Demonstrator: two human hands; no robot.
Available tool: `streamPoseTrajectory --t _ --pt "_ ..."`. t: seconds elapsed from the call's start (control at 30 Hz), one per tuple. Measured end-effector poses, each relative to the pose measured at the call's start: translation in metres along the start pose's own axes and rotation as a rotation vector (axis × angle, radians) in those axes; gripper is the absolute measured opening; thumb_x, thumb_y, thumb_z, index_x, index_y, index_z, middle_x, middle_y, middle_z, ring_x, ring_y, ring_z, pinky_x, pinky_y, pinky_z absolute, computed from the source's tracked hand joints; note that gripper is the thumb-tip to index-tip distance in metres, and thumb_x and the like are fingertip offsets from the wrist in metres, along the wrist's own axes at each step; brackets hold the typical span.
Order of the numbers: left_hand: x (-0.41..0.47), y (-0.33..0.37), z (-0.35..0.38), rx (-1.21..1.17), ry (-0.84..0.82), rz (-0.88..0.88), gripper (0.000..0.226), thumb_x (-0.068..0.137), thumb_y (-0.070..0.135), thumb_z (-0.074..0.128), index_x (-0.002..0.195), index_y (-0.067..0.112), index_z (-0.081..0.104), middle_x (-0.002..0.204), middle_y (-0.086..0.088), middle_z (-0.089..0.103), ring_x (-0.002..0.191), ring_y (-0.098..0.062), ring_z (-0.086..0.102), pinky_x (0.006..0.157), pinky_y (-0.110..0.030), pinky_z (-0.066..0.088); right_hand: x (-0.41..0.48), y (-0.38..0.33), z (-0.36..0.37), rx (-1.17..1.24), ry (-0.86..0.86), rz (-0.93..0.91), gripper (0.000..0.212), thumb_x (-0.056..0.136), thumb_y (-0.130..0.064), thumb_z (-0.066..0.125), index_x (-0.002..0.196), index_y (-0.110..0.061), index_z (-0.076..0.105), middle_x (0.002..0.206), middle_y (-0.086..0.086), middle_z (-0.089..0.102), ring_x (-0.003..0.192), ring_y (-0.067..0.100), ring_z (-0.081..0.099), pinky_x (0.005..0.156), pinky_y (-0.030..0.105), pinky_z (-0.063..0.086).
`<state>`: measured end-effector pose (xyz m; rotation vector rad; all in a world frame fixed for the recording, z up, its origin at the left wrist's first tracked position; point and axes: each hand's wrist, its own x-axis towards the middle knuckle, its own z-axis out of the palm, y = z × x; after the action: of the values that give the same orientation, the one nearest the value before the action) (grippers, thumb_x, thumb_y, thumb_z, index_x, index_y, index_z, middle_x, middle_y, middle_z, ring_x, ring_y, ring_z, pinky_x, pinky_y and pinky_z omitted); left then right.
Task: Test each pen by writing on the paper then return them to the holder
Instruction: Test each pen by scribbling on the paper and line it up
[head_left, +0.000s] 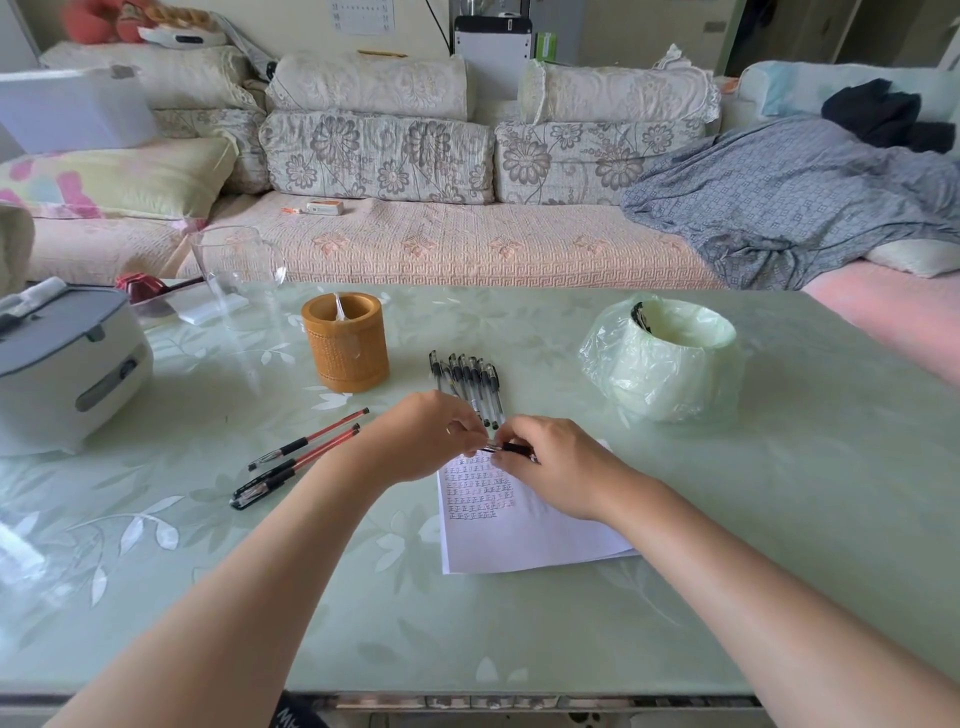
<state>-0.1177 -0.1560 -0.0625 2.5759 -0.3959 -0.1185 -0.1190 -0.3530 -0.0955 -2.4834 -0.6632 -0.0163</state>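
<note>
A white paper (524, 535) with rows of written marks lies at the table's middle. Above its top edge my left hand (423, 434) and my right hand (558, 467) meet on one black pen (511, 448). The right hand grips the pen's barrel and the left pinches its other end. Several black pens (470, 382) lie side by side just behind the hands. Two red pens (301, 457) lie to the left. A brown cylindrical holder (345, 348) stands behind them, with one pale item showing at its mouth.
A white and grey appliance (62, 364) sits at the table's left. A clear glass jug (239, 273) stands behind the holder. A round bin lined with a green plastic bag (665, 356) is at the right. A sofa runs behind the table.
</note>
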Motion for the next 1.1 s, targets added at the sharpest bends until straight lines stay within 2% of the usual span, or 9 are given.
streamPoseTrajectory --t 0.2,0.27,0.4,0.57,0.77,0.87,0.93,1.03,1.1 --pt "-0.002 0.000 0.006 -0.052 -0.031 0.011 0.006 0.088 0.027 0.068 0.086 0.027 0.074 0.076 0.016 0.069 0.074 -0.003 0.066 0.071 -0.026 0.056 0.000 -0.001 0.004 -0.053 -0.042 -0.012 0.023 0.101 -0.032 0.047 0.105 -0.020 0.067 0.096 0.001 0.064 0.089 0.020 0.058 0.077 0.035 0.047" --pt "-0.002 0.000 0.008 -0.048 -0.049 0.010 0.006 0.088 0.027 0.069 0.084 0.027 0.074 0.075 0.016 0.070 0.073 -0.002 0.067 0.071 -0.027 0.057 -0.002 -0.002 0.004 -0.085 -0.051 -0.008 0.025 0.101 -0.032 0.045 0.102 -0.019 0.066 0.094 0.001 0.063 0.087 0.022 0.058 0.076 0.038 0.047" --pt "-0.001 0.001 0.005 -0.065 -0.068 0.007 0.011 0.089 0.030 0.069 0.078 0.031 0.071 0.075 0.015 0.072 0.069 -0.003 0.068 0.061 -0.019 0.052 -0.003 -0.005 0.004 -0.224 0.002 -0.016 0.028 0.102 -0.037 0.040 0.102 -0.023 0.065 0.096 0.000 0.068 0.087 0.025 0.060 0.070 0.034 0.041" --pt "-0.001 -0.004 0.004 -0.088 -0.094 -0.006 0.005 0.086 0.028 0.071 0.082 0.029 0.074 0.079 0.015 0.073 0.080 -0.006 0.068 0.080 -0.035 0.057 -0.005 -0.007 0.008 -0.244 0.007 0.007 0.027 0.100 -0.047 0.040 0.105 -0.031 0.062 0.087 -0.003 0.069 0.084 0.025 0.061 0.065 0.033 0.038" --pt "0.001 -0.005 0.002 -0.072 -0.094 -0.006 0.003 0.086 0.026 0.071 0.088 0.027 0.074 0.083 0.015 0.073 0.082 -0.001 0.067 0.079 -0.026 0.056 -0.006 -0.005 0.007 -0.154 -0.056 0.102 0.034 0.098 -0.051 0.041 0.109 -0.027 0.063 0.093 -0.006 0.070 0.088 0.021 0.060 0.068 0.033 0.041" --pt "0.002 -0.009 0.003 0.029 -0.085 -0.015 0.003 0.087 0.023 0.070 0.089 0.025 0.072 0.087 0.015 0.070 0.080 -0.003 0.065 0.069 -0.017 0.049 -0.009 0.002 0.007 0.047 -0.100 0.180 0.025 0.098 -0.033 0.044 0.122 -0.030 0.052 0.088 -0.009 0.064 0.086 0.014 0.059 0.071 0.030 0.042" --pt "0.002 -0.013 0.004 0.096 -0.102 -0.024 0.006 0.087 0.021 0.068 0.090 0.025 0.071 0.090 0.015 0.068 0.083 -0.005 0.064 0.070 -0.018 0.048 -0.008 0.007 0.008 0.216 -0.062 0.215 0.027 0.094 -0.013 0.045 0.113 -0.033 0.049 0.079 -0.002 0.059 0.072 0.015 0.055 0.063 0.028 0.044" --pt "0.002 -0.015 0.008 0.195 -0.152 -0.051 0.011 0.086 0.019 0.064 0.093 0.027 0.068 0.091 0.015 0.063 0.091 -0.010 0.062 0.080 -0.026 0.051 -0.008 0.008 0.011 0.536 -0.006 0.288 0.028 0.095 0.001 0.044 0.095 -0.023 0.059 0.078 0.007 0.057 0.060 0.021 0.053 0.051 0.030 0.046" --pt "0.004 -0.015 0.012 0.233 -0.180 -0.061 0.011 0.085 0.020 0.063 0.092 0.029 0.067 0.093 0.014 0.062 0.095 -0.012 0.061 0.085 -0.029 0.051 -0.010 0.007 0.014 0.791 -0.014 0.327 0.036 0.096 0.008 0.039 0.095 -0.015 0.067 0.083 0.010 0.059 0.061 0.020 0.057 0.053 0.032 0.051"
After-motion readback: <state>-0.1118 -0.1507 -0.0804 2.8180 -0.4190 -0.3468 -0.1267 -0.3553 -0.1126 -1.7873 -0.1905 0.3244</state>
